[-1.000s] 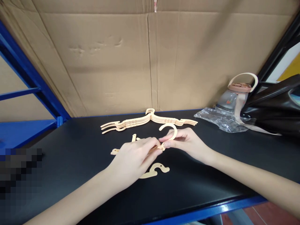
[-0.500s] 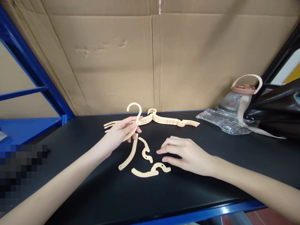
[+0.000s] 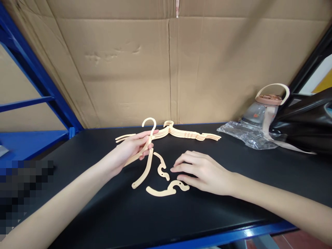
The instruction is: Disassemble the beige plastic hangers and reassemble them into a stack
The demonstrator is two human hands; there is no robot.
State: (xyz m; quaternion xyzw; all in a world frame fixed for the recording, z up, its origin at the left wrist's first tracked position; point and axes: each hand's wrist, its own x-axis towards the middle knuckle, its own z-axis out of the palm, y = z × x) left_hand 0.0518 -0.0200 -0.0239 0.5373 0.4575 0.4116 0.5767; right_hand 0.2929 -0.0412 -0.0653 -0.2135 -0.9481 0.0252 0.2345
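Note:
My left hand is closed around a cream hanger piece with a hook, which stands upright above the fingers; its arm slants down to the left under the palm. Just below lies a curved hanger arm, loose on the black table. My right hand hovers or rests with fingers bent and apart, nothing in them. Close to its fingertips lie a small notched end piece and a second notched end piece. Behind the left hand, a stack of finished-looking hangers lies flat, partly covered by that hand.
A cardboard wall closes off the back. At the right stand a clear bottle with a pink lid, crumpled plastic wrap and a black bag. A blue metal frame rises at the left; the table's blue edge runs in front.
My left hand has tilted the hook piece and lowered it slightly, so more of its arm shows. My right hand has shifted a little left toward the loose end pieces.

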